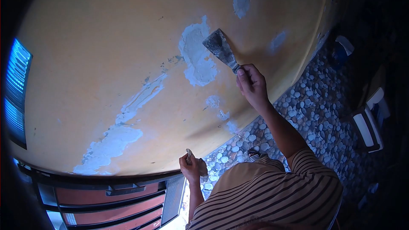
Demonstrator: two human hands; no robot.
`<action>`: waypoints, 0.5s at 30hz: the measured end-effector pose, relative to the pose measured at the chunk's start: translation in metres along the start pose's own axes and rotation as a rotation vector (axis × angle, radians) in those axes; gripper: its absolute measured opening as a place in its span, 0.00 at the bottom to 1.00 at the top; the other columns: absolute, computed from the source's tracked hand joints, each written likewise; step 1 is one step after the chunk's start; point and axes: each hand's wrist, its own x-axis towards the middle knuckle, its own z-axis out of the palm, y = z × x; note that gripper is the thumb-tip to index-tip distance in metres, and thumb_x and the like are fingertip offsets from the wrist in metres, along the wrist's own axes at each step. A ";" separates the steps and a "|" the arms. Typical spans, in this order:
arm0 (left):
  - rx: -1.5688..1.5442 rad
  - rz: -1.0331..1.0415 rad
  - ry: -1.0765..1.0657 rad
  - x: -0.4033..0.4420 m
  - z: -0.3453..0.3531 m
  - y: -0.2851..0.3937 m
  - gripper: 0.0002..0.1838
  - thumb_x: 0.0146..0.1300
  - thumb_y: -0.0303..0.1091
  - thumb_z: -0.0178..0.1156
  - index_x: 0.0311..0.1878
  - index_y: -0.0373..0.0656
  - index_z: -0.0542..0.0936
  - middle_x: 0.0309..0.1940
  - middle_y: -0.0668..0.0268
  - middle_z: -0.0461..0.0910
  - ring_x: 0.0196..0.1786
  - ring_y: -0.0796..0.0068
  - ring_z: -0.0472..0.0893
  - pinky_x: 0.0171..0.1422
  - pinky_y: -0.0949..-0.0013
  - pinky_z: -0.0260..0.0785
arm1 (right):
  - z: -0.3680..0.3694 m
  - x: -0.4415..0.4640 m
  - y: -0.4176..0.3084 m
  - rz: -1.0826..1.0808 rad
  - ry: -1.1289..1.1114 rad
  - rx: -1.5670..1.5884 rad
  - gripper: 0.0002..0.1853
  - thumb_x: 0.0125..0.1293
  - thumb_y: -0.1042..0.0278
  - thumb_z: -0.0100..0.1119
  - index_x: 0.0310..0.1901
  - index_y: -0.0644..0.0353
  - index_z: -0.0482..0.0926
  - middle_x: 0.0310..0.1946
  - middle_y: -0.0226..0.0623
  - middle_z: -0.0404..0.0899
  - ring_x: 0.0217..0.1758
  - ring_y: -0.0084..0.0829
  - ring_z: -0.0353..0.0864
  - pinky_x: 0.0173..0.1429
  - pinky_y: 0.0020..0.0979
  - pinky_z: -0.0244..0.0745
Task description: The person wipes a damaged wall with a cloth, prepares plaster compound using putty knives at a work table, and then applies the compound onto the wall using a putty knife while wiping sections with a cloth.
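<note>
Head view, and straight to the right hand (pixel 252 85), fingers wrapped about the handle and thumb pressed along it, gripping a dark, scuffed metal putty knife (pixel 220 47) with a flat, flaring blade. Look at the line of it! Long axis slanting across the picture, handle end at lower right, broad edge aimed up and left, right at the right-hand rim of a large, ragged, whitish filler patch (pixel 198 57) on the smooth tan-yellow wall (pixel 106 38). Whether that edge touches the surface, I cannot tell. Down below, the left hand (pixel 193 171) sits near the wall's lower border, fingers curled round a small, slim, greyish object (pixel 188 155), one end poking upward, the rest mostly hidden. Off to the right, a floor of rounded grey-blue pebbles (pixel 306 110)
</note>
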 end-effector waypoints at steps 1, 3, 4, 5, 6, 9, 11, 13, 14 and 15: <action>0.018 0.026 0.007 0.001 0.001 0.002 0.10 0.69 0.31 0.67 0.47 0.34 0.82 0.39 0.56 0.81 0.39 0.62 0.82 0.46 0.60 0.76 | 0.000 0.004 -0.007 0.004 0.003 0.000 0.12 0.82 0.61 0.56 0.44 0.62 0.76 0.23 0.25 0.74 0.24 0.13 0.69 0.30 0.23 0.65; 0.037 0.055 0.012 0.000 -0.001 0.006 0.10 0.69 0.31 0.67 0.47 0.34 0.82 0.39 0.56 0.81 0.39 0.62 0.82 0.46 0.60 0.76 | -0.002 0.012 -0.019 0.064 -0.024 -0.072 0.13 0.81 0.60 0.57 0.43 0.62 0.76 0.23 0.25 0.75 0.25 0.13 0.70 0.32 0.24 0.66; 0.030 0.052 0.007 -0.001 -0.001 0.008 0.10 0.69 0.31 0.67 0.47 0.34 0.82 0.39 0.56 0.81 0.39 0.61 0.82 0.46 0.59 0.76 | -0.004 0.010 -0.017 0.062 -0.022 -0.071 0.13 0.81 0.60 0.57 0.43 0.62 0.76 0.23 0.25 0.75 0.25 0.13 0.70 0.32 0.24 0.66; 0.021 0.048 0.004 -0.001 -0.001 0.009 0.10 0.69 0.31 0.66 0.47 0.34 0.82 0.40 0.55 0.81 0.39 0.60 0.82 0.47 0.59 0.76 | -0.007 0.007 -0.011 0.066 -0.023 -0.078 0.13 0.81 0.59 0.57 0.43 0.62 0.76 0.23 0.25 0.75 0.25 0.13 0.70 0.31 0.24 0.66; 0.018 0.047 0.009 -0.002 0.000 0.007 0.10 0.69 0.31 0.66 0.47 0.34 0.82 0.40 0.55 0.81 0.39 0.60 0.82 0.47 0.59 0.76 | -0.009 0.006 -0.006 0.071 -0.027 -0.085 0.13 0.81 0.59 0.58 0.43 0.62 0.76 0.23 0.25 0.75 0.25 0.13 0.69 0.31 0.24 0.66; 0.012 0.004 -0.004 -0.007 0.001 0.004 0.10 0.68 0.31 0.67 0.47 0.34 0.81 0.40 0.55 0.81 0.39 0.59 0.82 0.47 0.59 0.76 | -0.007 0.007 -0.001 0.052 -0.033 -0.038 0.13 0.81 0.59 0.58 0.43 0.61 0.77 0.23 0.24 0.75 0.25 0.13 0.69 0.31 0.24 0.65; 0.017 0.024 -0.011 -0.008 0.000 0.006 0.10 0.68 0.31 0.67 0.47 0.34 0.81 0.40 0.55 0.81 0.40 0.60 0.82 0.47 0.59 0.76 | -0.003 0.017 -0.011 0.047 -0.044 -0.015 0.13 0.81 0.59 0.58 0.43 0.61 0.77 0.23 0.24 0.75 0.25 0.13 0.69 0.31 0.23 0.65; 0.038 0.032 -0.008 -0.008 0.001 0.004 0.10 0.68 0.31 0.67 0.47 0.34 0.82 0.40 0.55 0.81 0.40 0.60 0.82 0.47 0.59 0.76 | -0.003 0.023 -0.024 0.048 -0.051 0.007 0.13 0.81 0.59 0.58 0.42 0.61 0.77 0.22 0.24 0.75 0.25 0.13 0.68 0.31 0.23 0.65; 0.054 0.041 0.001 -0.007 0.001 0.003 0.10 0.68 0.31 0.66 0.47 0.34 0.82 0.40 0.55 0.81 0.40 0.60 0.82 0.47 0.58 0.76 | -0.004 0.025 -0.028 0.062 -0.059 -0.014 0.13 0.81 0.59 0.57 0.42 0.61 0.77 0.22 0.24 0.75 0.25 0.13 0.68 0.31 0.23 0.65; 0.052 0.043 0.002 -0.005 0.001 0.005 0.10 0.68 0.31 0.66 0.47 0.34 0.82 0.40 0.55 0.81 0.40 0.60 0.82 0.47 0.58 0.76 | -0.004 0.026 -0.030 0.073 -0.068 -0.036 0.13 0.81 0.59 0.57 0.42 0.61 0.76 0.22 0.24 0.75 0.25 0.13 0.68 0.31 0.23 0.65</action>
